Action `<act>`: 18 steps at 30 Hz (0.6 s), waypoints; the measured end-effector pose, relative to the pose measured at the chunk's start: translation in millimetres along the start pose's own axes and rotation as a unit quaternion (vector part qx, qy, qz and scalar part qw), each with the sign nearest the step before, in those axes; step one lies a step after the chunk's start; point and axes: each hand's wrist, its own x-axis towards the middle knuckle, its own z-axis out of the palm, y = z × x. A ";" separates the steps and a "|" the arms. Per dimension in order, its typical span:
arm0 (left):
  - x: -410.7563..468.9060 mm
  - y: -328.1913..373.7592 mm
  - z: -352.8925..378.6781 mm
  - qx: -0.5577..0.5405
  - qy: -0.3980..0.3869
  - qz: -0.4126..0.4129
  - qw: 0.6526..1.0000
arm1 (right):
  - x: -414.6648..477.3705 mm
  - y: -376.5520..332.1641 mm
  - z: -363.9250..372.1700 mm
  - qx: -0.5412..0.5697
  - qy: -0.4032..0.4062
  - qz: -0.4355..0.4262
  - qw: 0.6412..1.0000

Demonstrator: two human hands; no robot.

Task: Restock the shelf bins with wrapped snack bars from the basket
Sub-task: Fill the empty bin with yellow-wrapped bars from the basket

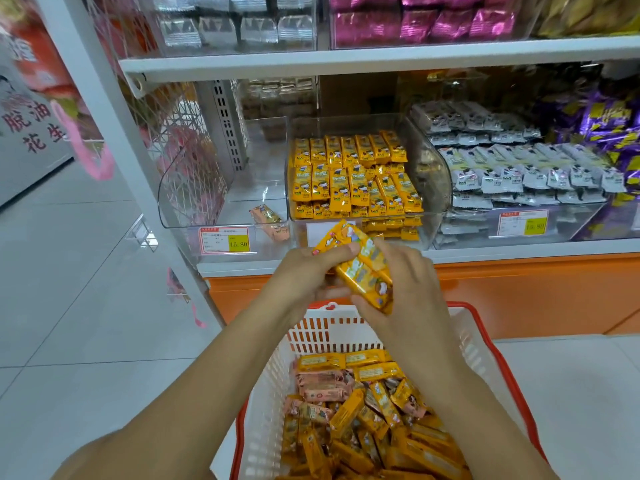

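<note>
Both hands hold a small bunch of yellow wrapped snack bars (360, 268) above the basket, just in front of the shelf edge. My left hand (304, 275) grips the bunch from the left, and my right hand (405, 282) wraps it from the right. Below them a white basket with a red rim (277, 368) holds many yellow and pink bars (363, 410). On the shelf, the clear middle bin (433, 161) is packed with rows of yellow bars (353, 174). The clear left bin (180, 188) holds one pink bar (268, 216).
A clear bin of grey-white wrapped snacks (519, 171) stands right of the yellow bin, with purple packs (606, 126) beyond. Price tags (225, 240) hang on the bin fronts. An upper shelf (346, 60) carries silver and pink packs. White tiled floor (69, 306) lies to the left.
</note>
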 end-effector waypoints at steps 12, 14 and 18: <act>36.2 19.0 -28.8 0.455 0.199 0.359 0.790 | 149.7 40.8 -4.0 -0.099 0.025 0.145 0.984; 46.2 14.0 -28.5 0.500 0.156 0.376 0.765 | 161.0 45.8 7.0 -0.130 -0.001 0.173 0.976; 61.5 13.7 -23.7 0.541 0.102 0.385 0.741 | 161.9 47.0 25.4 -0.137 -0.025 0.194 0.971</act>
